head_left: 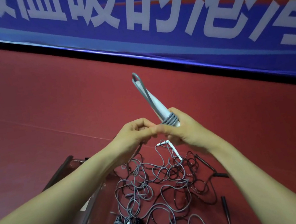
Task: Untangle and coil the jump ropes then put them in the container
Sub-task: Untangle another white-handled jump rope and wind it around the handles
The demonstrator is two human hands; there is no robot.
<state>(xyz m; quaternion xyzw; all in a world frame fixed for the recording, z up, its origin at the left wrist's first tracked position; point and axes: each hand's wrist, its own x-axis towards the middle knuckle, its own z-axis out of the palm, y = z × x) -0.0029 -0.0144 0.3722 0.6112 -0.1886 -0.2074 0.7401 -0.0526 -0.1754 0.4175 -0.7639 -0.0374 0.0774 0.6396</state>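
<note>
The right hand grips the white handle, with a few turns of grey cord wound just above its thumb. The left hand pinches the cord close beside it. The tangle lies below both hands, and the clear container is under the left forearm. I'd keep the cord taut, lay each turn snug, and feed slack slowly so knots don't ride up.

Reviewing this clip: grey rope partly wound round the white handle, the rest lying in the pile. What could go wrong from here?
1. The grey rope runs down into a pile where it crosses the black rope; more winding may tighten a knot or drag the black rope up.
2. Only a few turns sit on the white handle gripped by the right hand; if the left hand slackens its pinch, they may unwind.
</note>
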